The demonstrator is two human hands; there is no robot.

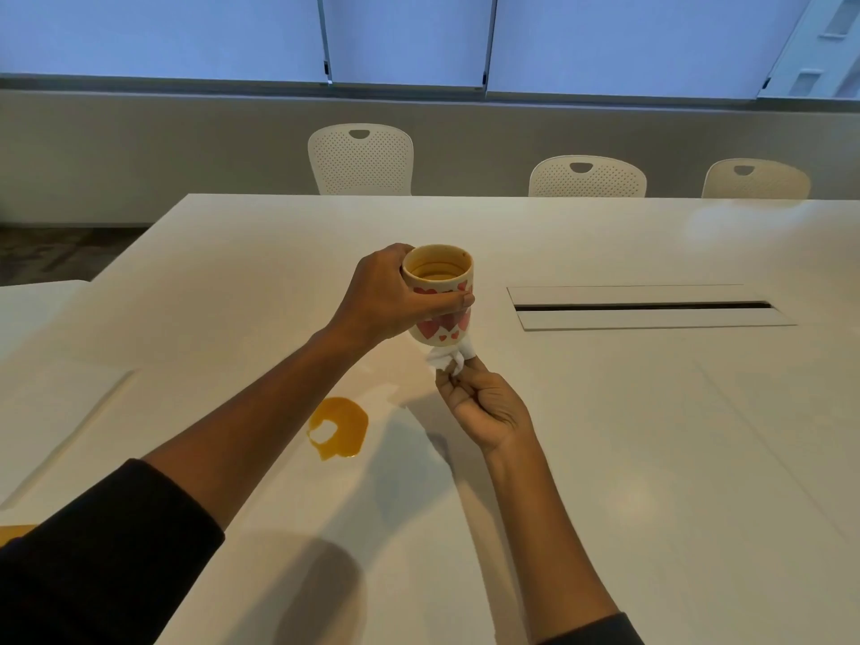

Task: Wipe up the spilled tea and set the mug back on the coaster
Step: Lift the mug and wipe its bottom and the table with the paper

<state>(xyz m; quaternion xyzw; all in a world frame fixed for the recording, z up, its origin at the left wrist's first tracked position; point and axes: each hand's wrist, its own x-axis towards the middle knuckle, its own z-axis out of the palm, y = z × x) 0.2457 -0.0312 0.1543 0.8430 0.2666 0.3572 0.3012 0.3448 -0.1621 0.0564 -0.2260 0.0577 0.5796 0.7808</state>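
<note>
Dark sleeves [93, 565] sit closest to you, both forearms reaching out over the white table [651, 458]. Just beyond your left forearm, an orange-brown puddle of tea [342, 428] lies on the table, with a pale bare patch inside it. Next out, your right hand [488, 407] has its grip curled around a crumpled white tissue [449, 358], pinched at the fingertips and pressed up against the base of the mug [440, 295]. That heart-patterned mug is off the table, tilted a little, with tea inside it. Your left hand [386, 295] grips it from the side, thumb across the front. So the mug sits directly above the tissue and beyond the puddle. Farther on, a long slot [647, 306] cuts the table, and three white chairs [360, 160] line its far edge.
</note>
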